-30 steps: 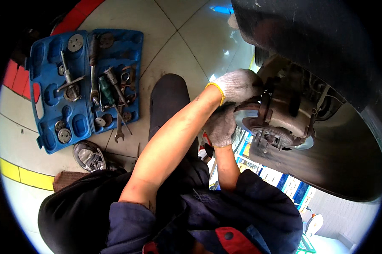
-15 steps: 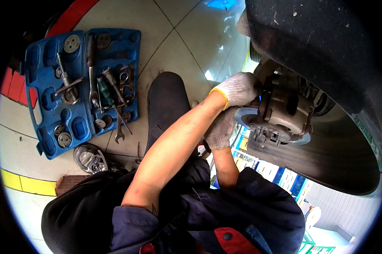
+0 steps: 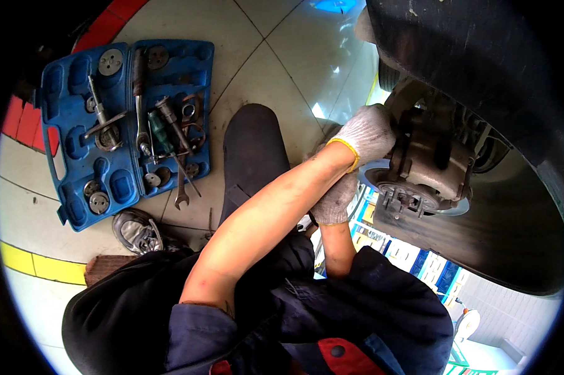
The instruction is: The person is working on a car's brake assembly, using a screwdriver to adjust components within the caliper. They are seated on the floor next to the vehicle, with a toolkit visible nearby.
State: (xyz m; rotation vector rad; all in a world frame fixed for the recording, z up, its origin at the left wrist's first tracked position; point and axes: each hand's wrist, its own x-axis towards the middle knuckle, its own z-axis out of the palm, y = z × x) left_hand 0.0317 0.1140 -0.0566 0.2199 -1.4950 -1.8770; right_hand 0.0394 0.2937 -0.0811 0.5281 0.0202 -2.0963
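Note:
My left hand (image 3: 370, 132), in a whitish knit glove with a yellow cuff, is closed at the left side of a rusty brake caliper (image 3: 441, 164). Its fingertips and whatever they grip are hidden. Lower down, my right hand (image 3: 337, 201), in a dirtier grey glove, sits partly behind my left wrist. The right fingers are out of sight. The caliper straddles a brake disc (image 3: 370, 175), whose hub (image 3: 405, 197) has studs sticking out.
A dark fender (image 3: 457, 56) overhangs the caliper. On the tiled floor at left, an open blue tool case (image 3: 120, 181) holds a ratchet (image 3: 139, 94), a green-handled screwdriver (image 3: 159, 132), a wrench (image 3: 181, 199) and round metal discs. My bent knee (image 3: 252, 134) is between case and wheel.
The whole scene has shifted slightly to the right in view. Both hands keep nearly the same place beside the caliper, my right hand slightly more covered by my left arm.

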